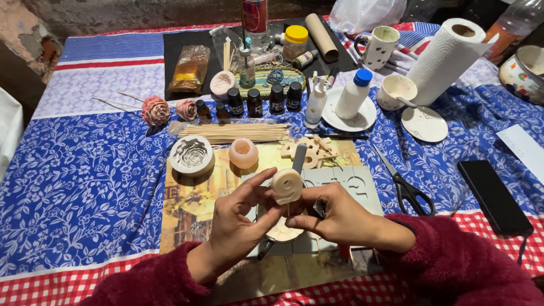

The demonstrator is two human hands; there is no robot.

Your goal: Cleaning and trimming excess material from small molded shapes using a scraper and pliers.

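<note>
Blue floral cloth with red-checked edges is covering the table [85, 187], and a rough stone wall is showing along the far side. Both hands are meeting over a printed mat [192, 209] — the left hand [235, 226] and right hand [340, 218] are each pinching a cream number-shaped casting [287, 186] with fingers closed on its sides, holding it upright above a small round dish [280, 229]. Beyond them, a rose mould [192, 154], a bundle of wooden skewers [232, 132] and a row of dark dropper bottles [263, 99] are lying near — scissors [405, 184] and a black phone [494, 195] are resting to the right.
</note>
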